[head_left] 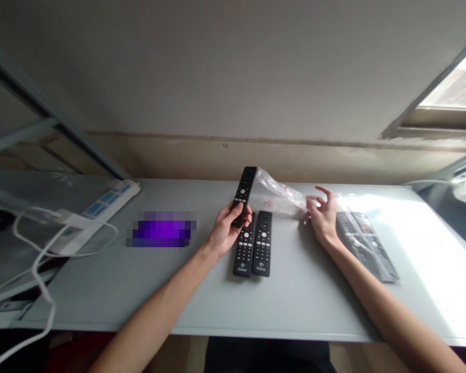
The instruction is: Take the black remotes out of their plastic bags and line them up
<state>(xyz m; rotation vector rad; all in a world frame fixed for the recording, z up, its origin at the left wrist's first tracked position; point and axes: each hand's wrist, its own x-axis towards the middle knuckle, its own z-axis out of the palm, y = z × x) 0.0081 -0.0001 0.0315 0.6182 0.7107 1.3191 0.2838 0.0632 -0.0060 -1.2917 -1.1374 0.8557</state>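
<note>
My left hand (226,232) grips a black remote control (246,184) by its lower end, thumb on its buttoned face, the far end raised. A clear plastic bag (281,194) with red print stretches from near the remote's far end toward my right hand (323,217). The right thumb and fingers pinch the bag's end, with the index finger lifted. Below my left hand, two more remotes, one on the left (243,256) and one on the right (262,251), lie side by side on the table. Beyond my right wrist lie remotes in clear plastic wrapping (367,243).
A white power strip (104,204) with cables (42,290) runs along the left side of the grey table (295,305). A pixelated purple patch (161,232) covers an item left of my hand. Behind stands a wall, with metal frame posts (81,140) at the sides.
</note>
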